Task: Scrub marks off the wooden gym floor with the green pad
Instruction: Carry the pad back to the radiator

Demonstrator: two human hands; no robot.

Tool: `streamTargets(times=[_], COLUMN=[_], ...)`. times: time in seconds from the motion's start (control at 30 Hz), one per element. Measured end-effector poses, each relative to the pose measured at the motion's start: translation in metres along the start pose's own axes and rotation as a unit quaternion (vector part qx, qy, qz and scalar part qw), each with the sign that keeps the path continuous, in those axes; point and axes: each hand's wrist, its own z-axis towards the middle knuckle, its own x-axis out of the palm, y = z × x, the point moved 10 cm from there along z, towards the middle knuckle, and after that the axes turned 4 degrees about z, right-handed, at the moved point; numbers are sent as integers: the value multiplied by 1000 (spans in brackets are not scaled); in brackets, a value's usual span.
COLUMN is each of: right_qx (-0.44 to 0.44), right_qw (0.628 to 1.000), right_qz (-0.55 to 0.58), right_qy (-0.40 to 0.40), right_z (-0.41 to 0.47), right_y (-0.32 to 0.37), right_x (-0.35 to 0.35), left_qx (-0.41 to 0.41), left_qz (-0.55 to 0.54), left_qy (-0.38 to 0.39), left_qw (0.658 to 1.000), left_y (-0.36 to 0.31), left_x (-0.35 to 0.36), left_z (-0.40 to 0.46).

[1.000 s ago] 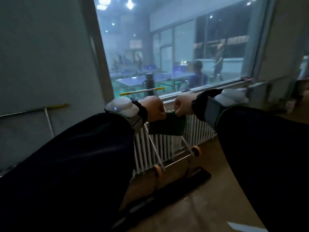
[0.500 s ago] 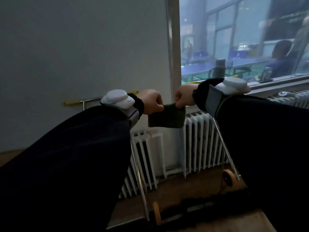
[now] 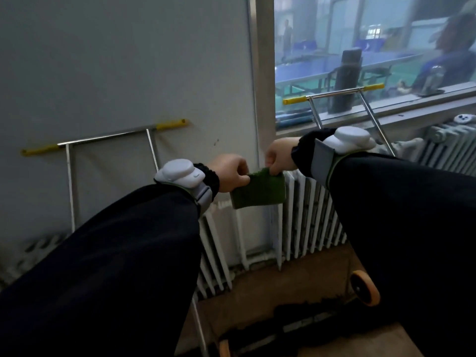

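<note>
The green pad (image 3: pixel 258 191) hangs in the air at chest height, a dark green rectangle held by its top edge. My left hand (image 3: pixel 229 172) pinches its upper left corner. My right hand (image 3: pixel 278 158) pinches the top edge near the middle. Both arms wear dark sleeves with white wrist devices. The wooden floor (image 3: pixel 278 287) shows as a brown strip far below, between my arms.
A white radiator (image 3: pixel 306 222) runs along the wall under a window sill (image 3: pixel 401 104). A metal cart frame with yellow-capped handle (image 3: pixel 334 95) and orange wheel (image 3: pixel 364 289) stands at the right. Another yellow-tipped frame (image 3: pixel 108 137) leans on the grey wall. People sit beyond the glass.
My view has swung left, from the window toward the grey wall. Both hands keep hold of the pad, which now sits slightly lower relative to them.
</note>
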Motion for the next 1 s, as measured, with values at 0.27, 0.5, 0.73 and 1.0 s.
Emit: streamTargets(times=[0.27,0.5,0.73,1.0], right_qx=[17,35,22,7], right_qw=[999,995,995,993], right_qz=[-6,-48,-62,-108], right_qy=[39,86,-72,48], right_z=[171,271,362,383], right_y=[-152,-219,-270,-302], right_x=[20,70,70,190], left_qx=[-6,-14,-6,23], left_qz=[-44,-85,-56,39], left_qy=[34,51,-130,-35], left_qw=[998,995,990,998], left_y=[-3,25,49,45], left_x=[80,158,178,294], left_z=[215,323,410,431])
